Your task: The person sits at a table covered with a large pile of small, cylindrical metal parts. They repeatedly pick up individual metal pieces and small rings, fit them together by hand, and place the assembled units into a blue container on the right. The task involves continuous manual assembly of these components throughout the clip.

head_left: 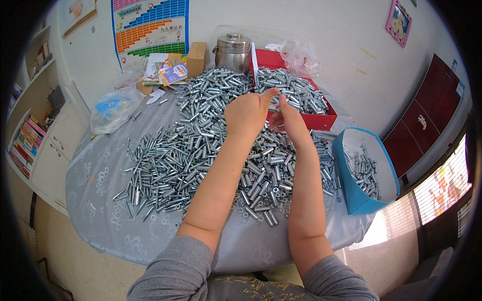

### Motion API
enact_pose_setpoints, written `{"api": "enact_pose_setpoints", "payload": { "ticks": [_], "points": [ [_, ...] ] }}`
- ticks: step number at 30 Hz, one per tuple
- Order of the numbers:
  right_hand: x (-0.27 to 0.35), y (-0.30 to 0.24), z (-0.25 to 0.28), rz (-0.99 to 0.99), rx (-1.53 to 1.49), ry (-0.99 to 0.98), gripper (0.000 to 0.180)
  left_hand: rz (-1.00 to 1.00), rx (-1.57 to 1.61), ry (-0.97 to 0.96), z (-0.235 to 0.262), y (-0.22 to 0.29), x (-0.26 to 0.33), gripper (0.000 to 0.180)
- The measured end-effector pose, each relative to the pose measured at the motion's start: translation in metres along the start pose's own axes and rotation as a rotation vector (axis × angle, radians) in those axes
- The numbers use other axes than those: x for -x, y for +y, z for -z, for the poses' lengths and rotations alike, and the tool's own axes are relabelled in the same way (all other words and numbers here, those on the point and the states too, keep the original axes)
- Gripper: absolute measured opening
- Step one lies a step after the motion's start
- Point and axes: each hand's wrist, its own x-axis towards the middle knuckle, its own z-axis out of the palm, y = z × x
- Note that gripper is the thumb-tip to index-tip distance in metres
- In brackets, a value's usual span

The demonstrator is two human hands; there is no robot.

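Note:
Both my hands are raised over the near edge of a red box (323,123) filled with metal sleeves. My left hand (246,114) is closed with its thumb pointing up and right; its fingers are hidden from me, so what it holds does not show. Just to the right, my right hand (291,121) has its thumb up and its fingers loosely curved and apart, facing the left hand. No part can be made out in it. Beneath my arms spreads a large heap of silvery metal sleeves and bolts (173,163), with small nuts and rings along its near side.
A blue fabric bin (362,198) with bolts inside stands at the table's right. At the back are a steel pot (234,52), a cardboard box (196,60) and booklets (173,73). A plastic bag (116,108) lies left on the grey tablecloth (108,220).

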Motion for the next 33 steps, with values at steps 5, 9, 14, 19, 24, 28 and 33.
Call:
{"api": "enact_pose_setpoints", "payload": {
  "ticks": [5,9,14,19,24,28,33],
  "points": [
    [0.000,-0.001,0.008,0.084,0.086,-0.179,0.040,-0.016,-0.030,-0.036,-0.001,0.005,0.002,0.070],
    [-0.007,0.005,0.029,0.119,0.595,0.154,0.040,-0.023,-0.066,0.011,-0.006,0.000,0.000,0.072],
    [-0.002,0.001,0.024,0.357,0.341,0.013,0.034,0.022,-0.102,-0.034,0.001,0.005,0.000,0.070],
    [-0.005,0.002,0.017,0.277,0.352,-0.221,0.031,-0.017,-0.057,-0.071,-0.003,0.002,0.001,0.070],
    [0.007,-0.007,0.027,0.315,0.390,-0.151,0.026,0.021,-0.092,-0.098,0.003,0.002,0.001,0.071],
    [0.004,-0.003,0.064,0.195,0.468,0.044,0.029,0.054,-0.230,0.016,0.010,-0.016,-0.005,0.068],
    [0.001,0.011,0.063,0.321,0.678,0.197,0.044,0.224,-0.304,-0.062,0.001,-0.022,-0.008,0.073]
  ]
}}
